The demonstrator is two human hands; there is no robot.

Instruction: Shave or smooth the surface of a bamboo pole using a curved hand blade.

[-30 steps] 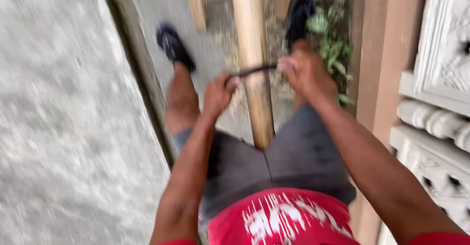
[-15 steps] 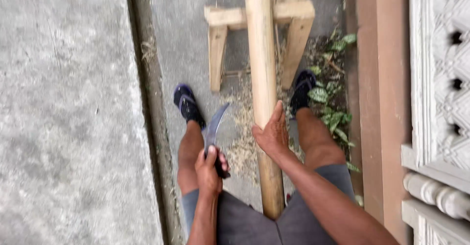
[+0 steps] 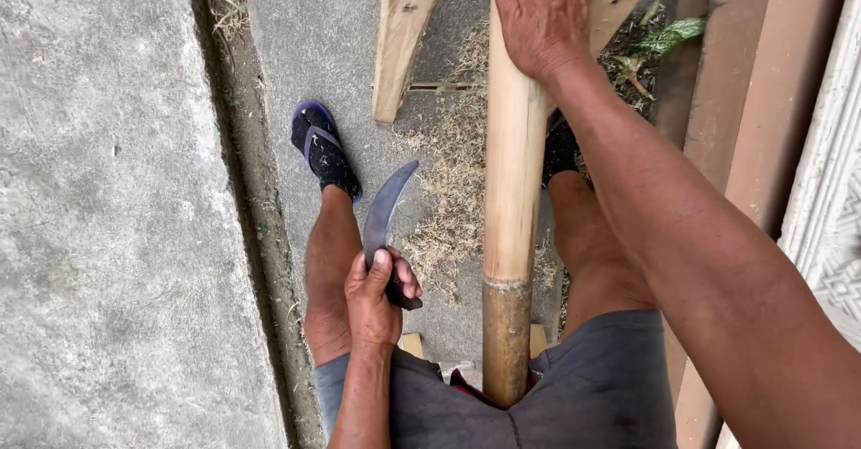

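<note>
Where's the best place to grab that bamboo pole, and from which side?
Probably the bare pale stretch of the bamboo pole, below the right hand, coming from the right. It is round, so fingers can wrap it, and the curved knife in the left hand is on its left.

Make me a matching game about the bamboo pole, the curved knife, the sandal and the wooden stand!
Things:
1. Long tan bamboo pole
2. Curved grey metal knife
3. Black sandal with purple edge
4. Pale wooden stand

Where or how:
A. held in the left hand
B. on a foot, on the grey concrete ground
C. at the top of the picture, under the pole's far end
D. pressed under the right hand

Pairs: 1-D, 2-A, 3-B, 4-C
</note>
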